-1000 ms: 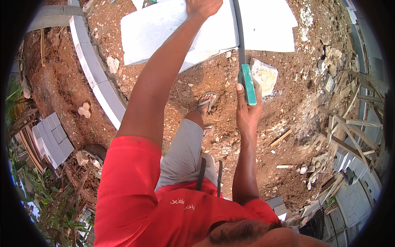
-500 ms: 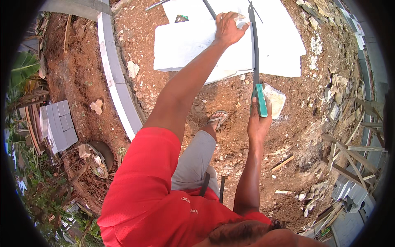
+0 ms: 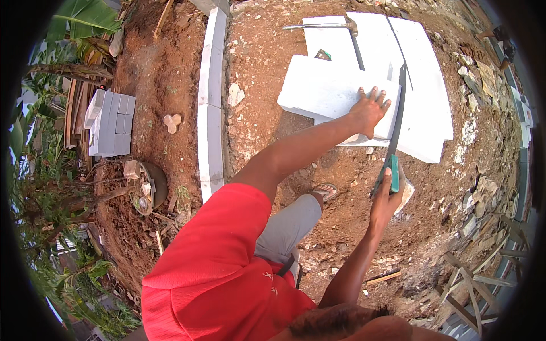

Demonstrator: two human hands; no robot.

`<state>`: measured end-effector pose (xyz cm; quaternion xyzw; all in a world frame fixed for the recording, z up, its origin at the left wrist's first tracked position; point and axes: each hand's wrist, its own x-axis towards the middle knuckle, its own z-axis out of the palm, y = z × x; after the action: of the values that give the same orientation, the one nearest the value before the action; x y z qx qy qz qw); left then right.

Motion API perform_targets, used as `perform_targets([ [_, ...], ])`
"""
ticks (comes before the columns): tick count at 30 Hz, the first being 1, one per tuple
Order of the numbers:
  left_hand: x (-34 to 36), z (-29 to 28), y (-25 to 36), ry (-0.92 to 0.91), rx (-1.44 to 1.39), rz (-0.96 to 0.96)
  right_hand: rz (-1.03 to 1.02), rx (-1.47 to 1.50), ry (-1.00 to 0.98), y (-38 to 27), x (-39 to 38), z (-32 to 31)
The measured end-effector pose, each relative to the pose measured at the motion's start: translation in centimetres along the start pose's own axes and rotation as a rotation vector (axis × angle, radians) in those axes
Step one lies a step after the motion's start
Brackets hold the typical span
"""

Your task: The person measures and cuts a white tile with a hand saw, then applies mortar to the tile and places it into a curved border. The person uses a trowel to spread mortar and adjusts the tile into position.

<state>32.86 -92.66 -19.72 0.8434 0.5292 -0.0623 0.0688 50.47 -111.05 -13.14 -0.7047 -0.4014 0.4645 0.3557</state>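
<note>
A white building block (image 3: pixel 318 85) lies on flat white sheets (image 3: pixel 426 108) on the ground ahead of me. My left hand (image 3: pixel 369 112) rests on its near right part, palm down with fingers spread. In my right hand (image 3: pixel 384 206) is a handsaw, its green handle (image 3: pixel 394 174) gripped with the thumb along the side. The dark saw blade (image 3: pixel 398 116) points away from me, along the block's right end. I cannot tell whether the blade has cut into the block.
A hammer-like tool (image 3: pixel 356 48) and a thin dark strip (image 3: pixel 400 51) lie on the sheets. Leftward run a low block wall (image 3: pixel 210 113), a stack of grey blocks (image 3: pixel 114 128) and a bucket (image 3: pixel 156 187). Wooden trestles (image 3: pixel 472 290) stand at right; a pale stone (image 3: pixel 405 196) sits by my right hand.
The view has shifted, so the scene sits lower and further right. My left hand has moved nearer along the block and flattened out. The saw has drawn back toward me.
</note>
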Motion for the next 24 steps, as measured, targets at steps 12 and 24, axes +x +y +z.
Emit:
perform_targets([
  [12, 7.4, -9.3, -7.9, -0.276, -0.403, -0.081, -0.059, -0.02, 0.008, -4.0, -13.3, -7.6],
  [24, 7.5, -8.9, -8.5, -0.332, -0.437, -0.172, -0.097, -0.138, -0.034, -6.2, -6.2, -5.0],
])
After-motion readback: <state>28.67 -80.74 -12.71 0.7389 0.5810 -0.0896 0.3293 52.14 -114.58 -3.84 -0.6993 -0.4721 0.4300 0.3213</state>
